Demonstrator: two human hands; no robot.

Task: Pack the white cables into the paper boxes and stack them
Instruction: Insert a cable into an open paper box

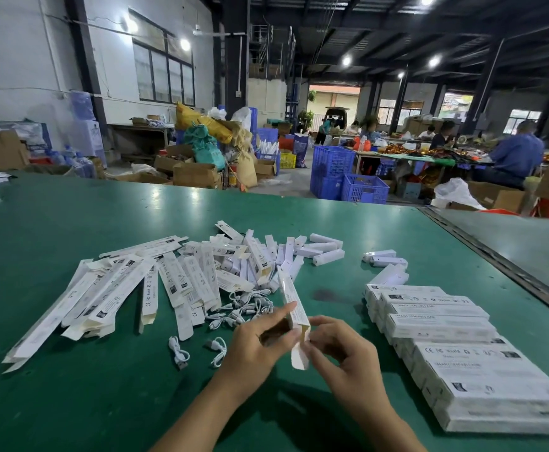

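1. Left hand clamps the paper box near its open end, steadying it.
2. Right hand pinches the end flap, likely to close it.
3. White cables lie loose at the table's middle, within reach.

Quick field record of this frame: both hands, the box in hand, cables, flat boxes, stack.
left hand: grips box near its open end
right hand: pinches same box at its hanging flap
box: held tilted above table, near end open
cables: loose heap beyond the hands, two more left of the left hand
flat boxes: spread pile, left of cables
stack: closed boxes in rows, right side of table
cable inside held box: cannot tell
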